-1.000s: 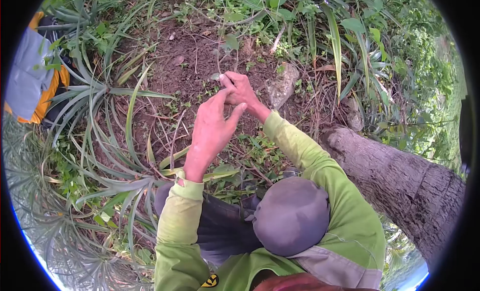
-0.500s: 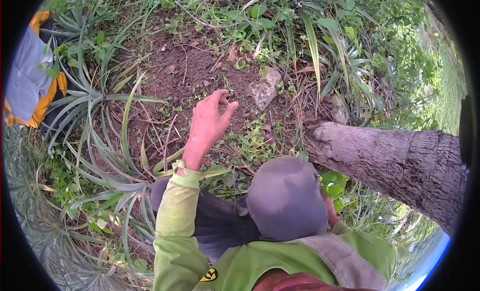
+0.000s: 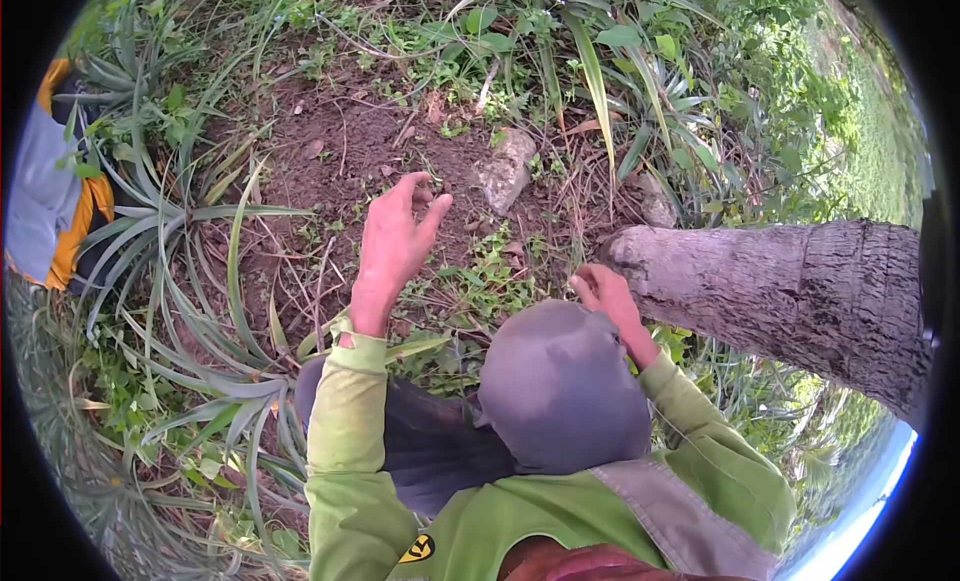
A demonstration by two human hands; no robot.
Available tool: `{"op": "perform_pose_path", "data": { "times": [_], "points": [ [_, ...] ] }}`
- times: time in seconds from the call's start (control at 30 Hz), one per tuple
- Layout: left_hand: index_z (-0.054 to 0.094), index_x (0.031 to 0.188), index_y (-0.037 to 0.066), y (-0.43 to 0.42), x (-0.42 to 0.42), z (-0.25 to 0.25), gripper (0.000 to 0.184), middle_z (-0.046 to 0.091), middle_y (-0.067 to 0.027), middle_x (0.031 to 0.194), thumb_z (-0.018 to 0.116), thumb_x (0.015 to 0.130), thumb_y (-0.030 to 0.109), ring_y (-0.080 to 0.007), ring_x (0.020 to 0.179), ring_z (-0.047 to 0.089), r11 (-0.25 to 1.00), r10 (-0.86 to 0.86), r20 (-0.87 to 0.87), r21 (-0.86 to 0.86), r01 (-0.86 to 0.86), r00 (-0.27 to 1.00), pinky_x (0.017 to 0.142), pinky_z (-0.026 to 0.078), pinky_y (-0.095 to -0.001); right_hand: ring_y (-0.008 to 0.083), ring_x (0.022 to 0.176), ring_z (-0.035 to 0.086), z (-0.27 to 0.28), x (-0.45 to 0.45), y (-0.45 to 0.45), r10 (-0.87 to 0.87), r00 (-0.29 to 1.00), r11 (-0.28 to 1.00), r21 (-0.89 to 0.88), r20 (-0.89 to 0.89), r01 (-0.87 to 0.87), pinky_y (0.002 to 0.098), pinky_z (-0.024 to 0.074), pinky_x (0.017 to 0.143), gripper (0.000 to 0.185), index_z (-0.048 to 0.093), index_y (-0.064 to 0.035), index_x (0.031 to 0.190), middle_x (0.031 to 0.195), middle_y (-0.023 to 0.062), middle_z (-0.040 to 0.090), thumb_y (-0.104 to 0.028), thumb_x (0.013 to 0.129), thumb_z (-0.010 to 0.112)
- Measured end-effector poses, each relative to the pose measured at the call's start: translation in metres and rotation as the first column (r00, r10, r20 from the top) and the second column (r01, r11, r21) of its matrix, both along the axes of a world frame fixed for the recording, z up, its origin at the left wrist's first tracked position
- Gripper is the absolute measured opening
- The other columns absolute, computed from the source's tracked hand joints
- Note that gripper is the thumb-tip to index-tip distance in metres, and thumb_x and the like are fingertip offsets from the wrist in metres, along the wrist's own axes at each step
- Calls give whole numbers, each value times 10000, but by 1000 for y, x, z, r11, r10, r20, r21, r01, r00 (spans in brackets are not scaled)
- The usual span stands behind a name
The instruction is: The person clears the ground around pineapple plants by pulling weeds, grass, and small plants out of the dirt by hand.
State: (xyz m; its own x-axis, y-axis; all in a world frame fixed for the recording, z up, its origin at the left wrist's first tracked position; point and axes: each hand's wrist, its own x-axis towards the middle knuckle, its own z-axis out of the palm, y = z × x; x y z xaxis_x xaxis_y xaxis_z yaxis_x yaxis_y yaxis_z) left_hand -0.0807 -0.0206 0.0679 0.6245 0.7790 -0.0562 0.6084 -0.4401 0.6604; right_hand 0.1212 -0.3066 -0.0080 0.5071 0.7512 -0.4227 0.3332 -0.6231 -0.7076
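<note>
My left hand (image 3: 393,243) is raised over a patch of bare brown soil (image 3: 330,146), fingers bent and thumb apart, with nothing visible in it. Just beyond its fingertips, to the right, a pale rough stone (image 3: 507,171) lies on the ground. Past my bent knee (image 3: 560,381) reaches my right hand (image 3: 610,303), close to the base of the tree trunk (image 3: 770,281). Its fingers are loosely curled with a small gap at the thumb, and I see nothing held there. Small green weeds (image 3: 490,271) grow between the two hands.
Spiky long-leaved plants (image 3: 235,376) spread along the left, and another spiky plant (image 3: 590,61) stands at the top. A grey and orange cloth item (image 3: 50,181) lies at the far left. The thick trunk blocks the right side. A second stone (image 3: 655,201) sits by its base.
My right hand has come up from behind the knee, away from a broad green leaf, to beside the trunk's base. My left hand keeps nearly the same pose. The view has shifted slightly.
</note>
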Motion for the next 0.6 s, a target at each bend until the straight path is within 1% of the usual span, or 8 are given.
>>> {"op": "perform_pose_path", "data": {
  "times": [0.03,0.07,0.2,0.23,0.37,0.47,0.53,0.6],
  "points": [
    [659,1279,25,0,1,0,448,763,-176,1030,770,959,318,-335,931,740,1000,-1,11,3,1,1000,842,575,-426,382,1052,700,-42,11,28,16,962,988,145,271,-57,438,556,926,431,656,35,1251,1181,216,703,-317,1004,687],
    [659,1276,19,0,0,0,445,762,-180,1033,771,960,312,-331,934,741,1000,-4,17,4,4,1000,842,577,-423,407,1257,595,-52,25,64,10,959,993,111,282,-43,486,484,1075,546,542,52,1387,1321,274,593,-320,1009,671],
    [657,1278,11,-5,0,4,442,760,-183,1031,770,963,301,-325,935,744,1000,-20,43,22,19,999,842,580,-420,513,1252,575,-183,84,163,-59,831,997,-12,554,79,546,506,1043,816,430,91,1425,1367,342,541,-459,926,768],
    [656,1280,7,-8,-1,5,445,758,-184,1030,770,964,299,-324,936,745,1000,-16,36,17,15,999,844,580,-420,509,1135,659,-185,85,172,-38,870,987,-118,492,109,557,553,961,659,499,84,1324,1258,355,625,-376,933,763],
    [655,1283,1,-6,-5,7,455,755,-185,1029,773,961,300,-322,940,745,1000,2,42,10,-2,999,847,581,-419,487,958,729,-235,83,170,10,881,988,-138,473,63,558,595,814,237,589,35,1091,999,326,714,-163,966,632],
    [656,1281,-1,-3,-3,9,456,754,-191,1039,775,959,299,-320,945,744,1000,14,23,-8,-14,1000,846,581,-418,501,950,720,-200,73,132,52,917,998,-60,396,-31,573,582,810,190,597,30,1064,1003,324,714,-145,988,595],
    [657,1279,-1,-3,-1,9,454,755,-189,1041,774,959,298,-318,945,743,1000,17,26,-9,-17,1000,845,581,-417,518,893,705,-224,77,88,244,809,960,-13,535,-281,597,562,785,142,594,5,1035,954,297,720,-132,1016,562],
    [658,1277,-1,-3,3,6,452,756,-186,1042,774,959,297,-316,945,743,1000,10,34,-5,-10,999,843,581,-417,513,855,692,-149,50,52,185,903,982,-109,388,-154,600,549,751,124,584,-21,1047,926,264,717,-139,1025,553]
  ]
}}
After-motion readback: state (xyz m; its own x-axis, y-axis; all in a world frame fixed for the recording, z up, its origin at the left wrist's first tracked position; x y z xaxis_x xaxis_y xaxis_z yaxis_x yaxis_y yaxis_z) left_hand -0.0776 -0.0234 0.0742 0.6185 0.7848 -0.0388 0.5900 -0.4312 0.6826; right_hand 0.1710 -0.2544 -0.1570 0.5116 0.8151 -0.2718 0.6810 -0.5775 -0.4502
